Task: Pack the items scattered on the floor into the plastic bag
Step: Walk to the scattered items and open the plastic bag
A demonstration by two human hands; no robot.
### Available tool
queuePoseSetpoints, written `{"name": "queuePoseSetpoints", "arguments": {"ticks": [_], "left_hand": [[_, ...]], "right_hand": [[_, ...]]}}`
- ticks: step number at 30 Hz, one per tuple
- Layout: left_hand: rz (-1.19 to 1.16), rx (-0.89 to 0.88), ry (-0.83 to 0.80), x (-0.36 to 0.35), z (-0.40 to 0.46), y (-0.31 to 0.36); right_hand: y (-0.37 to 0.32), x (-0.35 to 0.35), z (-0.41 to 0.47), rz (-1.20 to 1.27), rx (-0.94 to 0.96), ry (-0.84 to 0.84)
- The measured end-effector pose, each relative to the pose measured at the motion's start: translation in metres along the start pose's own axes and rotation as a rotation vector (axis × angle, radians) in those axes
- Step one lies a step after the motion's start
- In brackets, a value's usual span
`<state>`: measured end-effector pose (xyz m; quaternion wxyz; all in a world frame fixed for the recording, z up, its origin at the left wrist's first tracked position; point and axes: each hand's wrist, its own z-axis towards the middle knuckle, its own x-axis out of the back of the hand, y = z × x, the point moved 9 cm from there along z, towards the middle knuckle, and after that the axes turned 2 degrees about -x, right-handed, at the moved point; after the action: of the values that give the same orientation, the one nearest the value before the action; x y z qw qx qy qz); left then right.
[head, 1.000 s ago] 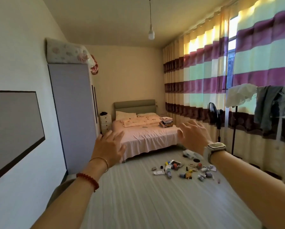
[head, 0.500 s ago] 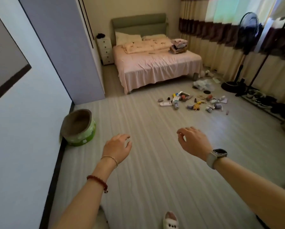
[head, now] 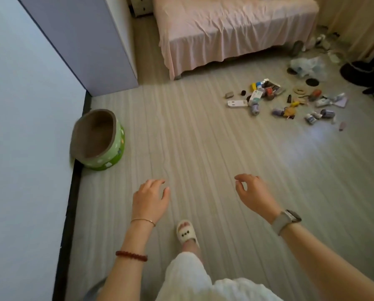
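Several small items [head: 285, 103] lie scattered on the grey floor at the upper right: tubes, little bottles, a white flat box [head: 237, 103]. A crumpled clear plastic bag [head: 307, 67] lies just beyond them, near the bed's foot. My left hand [head: 149, 198] hangs low in the middle of the view, fingers loosely apart, holding nothing. My right hand [head: 254, 193], with a watch on the wrist, is beside it, fingers curled but apart, also empty. Both hands are far short of the items.
A pink-sheeted bed [head: 225, 29] fills the top. A grey wardrobe [head: 84, 40] stands at the left, a green round pet bed [head: 99, 140] leans by the wall. A fan base [head: 361, 72] sits at the right edge. My slippered foot [head: 187, 233] steps on the floor.
The view has tilted down from the room to the floor and moved forward. Both hands dropped from chest height to low in the view. A foot has stepped forward.
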<state>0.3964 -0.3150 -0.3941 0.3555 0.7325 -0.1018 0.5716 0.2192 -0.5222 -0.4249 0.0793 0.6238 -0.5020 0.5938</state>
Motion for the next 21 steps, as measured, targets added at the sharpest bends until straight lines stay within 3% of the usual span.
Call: {"name": "queuePoseSetpoints", "arguments": {"ticks": [7,14,18,21], "left_hand": [[0.015,-0.044,-0.16,-0.019,0.203,-0.026],[0.003,-0.194,0.004,0.051,0.454,0.022],[-0.05,-0.277,0.075,0.053,0.571,0.071],[-0.054,-0.246,0.038,0.036,0.652,0.092]], "right_hand": [[-0.059,-0.007,0.182,-0.093,-0.058,-0.063],[-0.119,0.1,0.361,-0.017,-0.061,0.184],[-0.125,0.142,0.471,-0.033,-0.104,0.255],[-0.121,0.162,0.557,-0.022,-0.122,0.298]]}}
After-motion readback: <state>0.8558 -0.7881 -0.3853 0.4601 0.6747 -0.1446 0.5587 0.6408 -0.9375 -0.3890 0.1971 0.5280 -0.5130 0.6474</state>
